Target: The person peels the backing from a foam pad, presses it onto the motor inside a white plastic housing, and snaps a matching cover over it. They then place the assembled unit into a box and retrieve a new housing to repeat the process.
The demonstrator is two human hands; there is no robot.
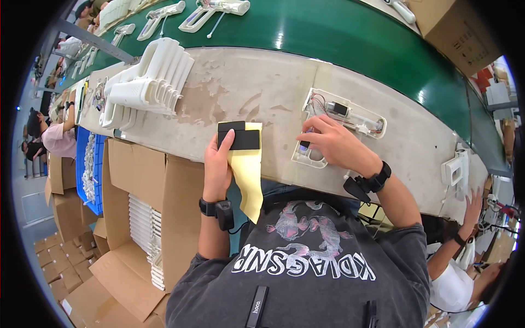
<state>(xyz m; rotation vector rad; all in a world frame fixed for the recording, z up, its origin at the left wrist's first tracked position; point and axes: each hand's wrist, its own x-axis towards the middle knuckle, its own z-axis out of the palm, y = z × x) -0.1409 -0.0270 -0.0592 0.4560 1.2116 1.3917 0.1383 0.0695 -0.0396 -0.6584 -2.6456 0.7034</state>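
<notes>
My left hand [219, 164] is closed around a strip of yellow backing paper [249, 188] that hangs down past the table edge. Black rectangular foam pads [245, 140] sit on its top end, under my thumb. On the table to the right lies a white gun-shaped plastic housing half [300, 158], its inside facing up, with thin wires and a black block [340, 109] in it. My right hand [331, 139] reaches over the housing, fingers pinched on a small black pad [304, 144] against a bluish part near the handle. My fingers partly cover that spot.
Stacked white housings [145, 82] stand at the left of the table [262, 71]. Beyond runs a green conveyor [301, 33] carrying assembled units. An open cardboard box [136, 169] and a blue bin [98, 175] are at left. A co-worker's arm [467, 221] is at right.
</notes>
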